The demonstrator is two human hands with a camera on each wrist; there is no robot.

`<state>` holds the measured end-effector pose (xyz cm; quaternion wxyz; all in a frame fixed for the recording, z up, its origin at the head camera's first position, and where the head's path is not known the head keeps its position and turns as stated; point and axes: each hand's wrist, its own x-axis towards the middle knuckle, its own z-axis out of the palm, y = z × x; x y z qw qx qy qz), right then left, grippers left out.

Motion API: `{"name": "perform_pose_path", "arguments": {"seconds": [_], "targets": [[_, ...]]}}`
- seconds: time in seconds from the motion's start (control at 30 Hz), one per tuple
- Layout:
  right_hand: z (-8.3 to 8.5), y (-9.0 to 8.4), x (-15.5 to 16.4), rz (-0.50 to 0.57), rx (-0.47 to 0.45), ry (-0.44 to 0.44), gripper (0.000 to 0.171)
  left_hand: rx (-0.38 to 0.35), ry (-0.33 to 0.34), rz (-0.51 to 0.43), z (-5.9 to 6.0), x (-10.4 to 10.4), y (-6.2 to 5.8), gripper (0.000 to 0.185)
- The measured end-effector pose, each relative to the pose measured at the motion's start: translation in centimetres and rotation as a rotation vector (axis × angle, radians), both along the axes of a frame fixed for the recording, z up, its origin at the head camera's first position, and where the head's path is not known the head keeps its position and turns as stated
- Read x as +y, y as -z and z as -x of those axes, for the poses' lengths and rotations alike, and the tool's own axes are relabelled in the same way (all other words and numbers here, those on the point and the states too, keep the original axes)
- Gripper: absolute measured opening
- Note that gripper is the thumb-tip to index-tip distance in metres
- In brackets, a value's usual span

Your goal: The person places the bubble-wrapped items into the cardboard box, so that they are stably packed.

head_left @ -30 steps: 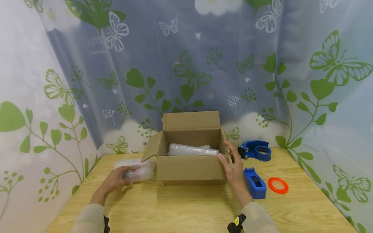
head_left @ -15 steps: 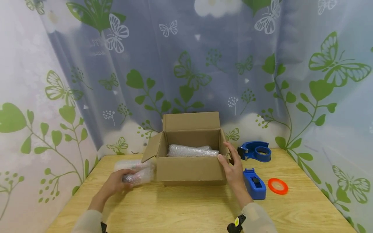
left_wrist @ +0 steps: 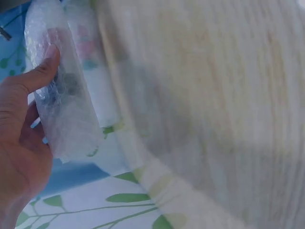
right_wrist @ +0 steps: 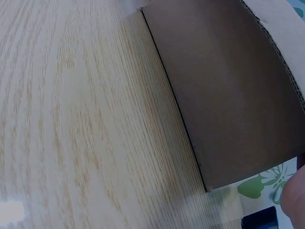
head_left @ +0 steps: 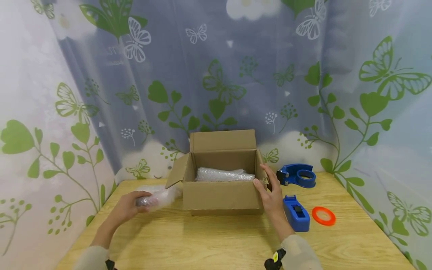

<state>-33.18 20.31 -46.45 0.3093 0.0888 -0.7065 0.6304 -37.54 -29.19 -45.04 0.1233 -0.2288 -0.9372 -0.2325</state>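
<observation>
My left hand [head_left: 125, 207] grips a bubble-wrapped package [left_wrist: 66, 90] left of the cardboard box, thumb over its near face in the left wrist view. Through the wrap, dark and reddish contents show faintly. A second wrapped package [left_wrist: 89, 52], with red and green marks, lies right behind it. The open cardboard box [head_left: 221, 195] stands mid-table with its back and left flaps up. Inside it lies bubble wrap [head_left: 222, 175] in a long bundle. My right hand [head_left: 272, 197] holds the box at its right front corner, thumb at the front rim, fingers along the side.
Right of the box stand a blue tape dispenser [head_left: 297, 214] and, farther back, a blue hand-held tape gun [head_left: 297, 175]. Beside them lies an orange-red ring [head_left: 324, 216], flat on the wooden table [head_left: 216, 243]. A patterned curtain [head_left: 216, 45] closes off the back and sides.
My left hand has drawn the wrapped package slightly left, away from the box, and its near end has turned. My right hand and the box have stayed put.
</observation>
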Motion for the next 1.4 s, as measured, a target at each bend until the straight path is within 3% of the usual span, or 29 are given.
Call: {"name": "perform_pose_path", "arguments": {"seconds": [0.23, 0.57, 0.77, 0.87, 1.1, 1.4], "targets": [[0.1, -0.1, 0.1, 0.019, -0.006, -0.012, 0.052, 0.054, -0.026, -0.008, -0.5, -0.6, -2.4, 0.046], [0.2, -0.1, 0.0, 0.015, -0.018, -0.017, 0.053, 0.050, -0.062, -0.043, -1.4, -2.0, -4.7, 0.050], [0.3, -0.1, 0.0, 0.029, -0.013, -0.021, 0.052, 0.124, -0.065, -0.035, -1.3, -2.8, -6.3, 0.050], [0.2, -0.1, 0.0, 0.031, -0.006, -0.020, 0.052, 0.127, -0.069, -0.020, -1.1, -2.8, -7.2, 0.051], [-0.1, -0.1, 0.0, 0.027, -0.031, -0.020, 0.052, 0.122, -0.073, -0.010, -1.1, -1.3, -9.6, 0.052], [-0.3, -0.3, -0.1, 0.026, -0.038, -0.014, 0.052, 0.105, -0.011, -0.035, -1.1, 3.0, -12.2, 0.053]]}}
